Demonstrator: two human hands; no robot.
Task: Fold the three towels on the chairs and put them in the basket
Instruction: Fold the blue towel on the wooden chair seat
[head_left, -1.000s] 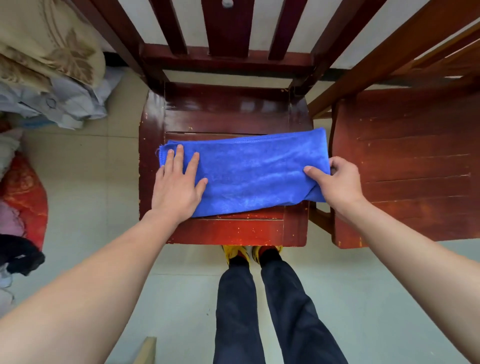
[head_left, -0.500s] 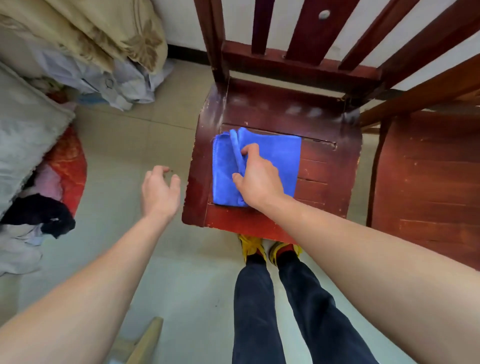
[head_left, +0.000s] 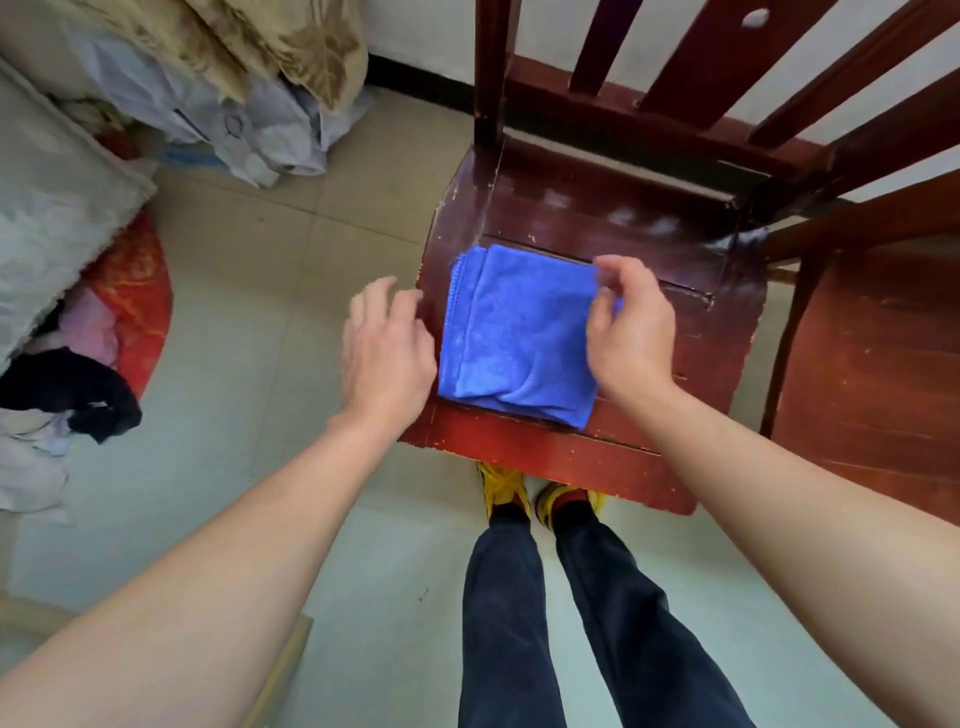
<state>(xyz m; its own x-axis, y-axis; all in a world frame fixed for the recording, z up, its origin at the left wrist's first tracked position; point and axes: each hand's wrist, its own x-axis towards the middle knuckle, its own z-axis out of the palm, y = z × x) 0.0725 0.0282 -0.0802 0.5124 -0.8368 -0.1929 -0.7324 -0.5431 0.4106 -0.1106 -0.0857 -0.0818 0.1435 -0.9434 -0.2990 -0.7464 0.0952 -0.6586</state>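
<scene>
Towel (head_left: 514, 338) is folded square on the chair (head_left: 571, 218) seat, just left of the pinch. Right hand (head_left: 631, 338) pinches its right edge. Left hand (head_left: 387, 348) is loose and empty, beside the towel. Basket drop not yet done; basket and other towels unseen.

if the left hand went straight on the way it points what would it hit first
Probably the left edge of the chair seat, just ahead of the left hand. If the hand is higher than the seat, it would meet the folded blue towel first; depth is unclear.
</scene>
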